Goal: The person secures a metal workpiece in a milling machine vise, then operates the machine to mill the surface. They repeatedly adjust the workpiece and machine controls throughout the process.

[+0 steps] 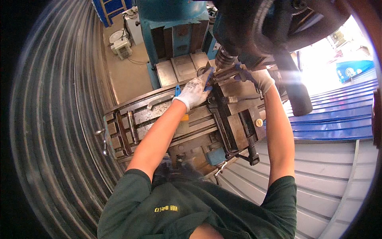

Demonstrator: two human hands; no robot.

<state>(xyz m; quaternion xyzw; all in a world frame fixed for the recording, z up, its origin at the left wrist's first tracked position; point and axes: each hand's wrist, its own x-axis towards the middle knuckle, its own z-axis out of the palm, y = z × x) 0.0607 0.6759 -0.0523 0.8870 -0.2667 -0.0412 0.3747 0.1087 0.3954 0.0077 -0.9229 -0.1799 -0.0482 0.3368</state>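
Note:
Both my hands wear white gloves with blue-coated fingers and reach to the vise [230,119] under the milling machine's spindle [225,58]. My left hand [195,91] is closed at the left of the vise's far end, its fingertips bent around something I cannot make out. From the right, my right hand [258,78] curls its fingers at the end of a metal bar [227,74]; what they grip is partly hidden. A flat brush [238,98] with a dark handle lies across the vise, just nearer than my right hand.
The dark machine head [274,28] overhangs at upper right. On the slotted table [159,113] lie a bent metal bar [159,101], a cylindrical rod [132,126] and metal chips. A crank handle [104,141] sticks out left. Corrugated metal [59,119] rises at left.

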